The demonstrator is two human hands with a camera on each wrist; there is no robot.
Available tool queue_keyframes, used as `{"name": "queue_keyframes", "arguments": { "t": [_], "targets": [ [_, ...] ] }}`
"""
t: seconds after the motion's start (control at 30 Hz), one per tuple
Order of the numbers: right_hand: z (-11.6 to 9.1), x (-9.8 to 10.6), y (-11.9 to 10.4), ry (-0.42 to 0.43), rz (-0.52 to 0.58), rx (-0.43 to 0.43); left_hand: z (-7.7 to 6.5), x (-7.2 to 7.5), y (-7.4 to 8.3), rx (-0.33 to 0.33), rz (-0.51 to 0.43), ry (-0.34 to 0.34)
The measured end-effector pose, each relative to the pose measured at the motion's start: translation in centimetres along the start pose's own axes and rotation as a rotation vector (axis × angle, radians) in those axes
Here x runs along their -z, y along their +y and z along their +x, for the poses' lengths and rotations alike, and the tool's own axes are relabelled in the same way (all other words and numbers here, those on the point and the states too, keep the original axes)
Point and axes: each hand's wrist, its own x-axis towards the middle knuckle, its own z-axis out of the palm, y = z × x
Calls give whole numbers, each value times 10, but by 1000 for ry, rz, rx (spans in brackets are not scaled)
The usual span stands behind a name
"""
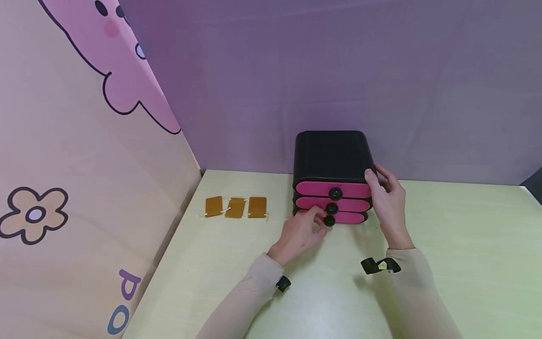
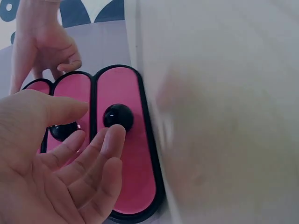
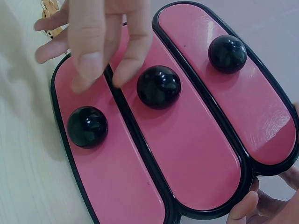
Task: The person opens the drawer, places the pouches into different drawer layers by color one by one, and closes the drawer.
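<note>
A small black drawer cabinet point(image 1: 332, 155) with three pink drawer fronts, each with a round black knob, stands on the table against the purple backdrop. My left hand point(image 1: 299, 231) is in front of the lower drawers, fingers loosely bent. In the left wrist view, its fingertips point(image 2: 114, 137) overlap the lower edge of the bottom knob point(image 2: 118, 116). The right wrist view shows those fingers apart from the middle knob point(image 3: 159, 87). My right hand point(image 1: 389, 205) grips the cabinet's right side, thumb at the upper front corner and fingers along the side. All three drawers look closed.
Left of the cabinet, three brown squares point(image 1: 235, 207) strung together with pale cord lie flat on the table point(image 1: 211, 263). A printed cloth wall point(image 1: 84, 165) borders the table's left edge. Purple cloth point(image 1: 322, 70) rises behind the cabinet.
</note>
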Motion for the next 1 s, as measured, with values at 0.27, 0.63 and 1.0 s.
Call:
{"name": "queue_keyframes", "arguments": {
  "t": [0.27, 0.63, 1.0],
  "targets": [
    [-1, 2, -3, -32, -18, 7, 3, -8, -4, -24, 39, -32],
    [0, 3, 0, -33, -4, 12, 7, -14, -7, 8, -12, -88],
    [0, 4, 0, -39, 0, 17, 9, -15, -8, 4, -26, -77]
  ]
}}
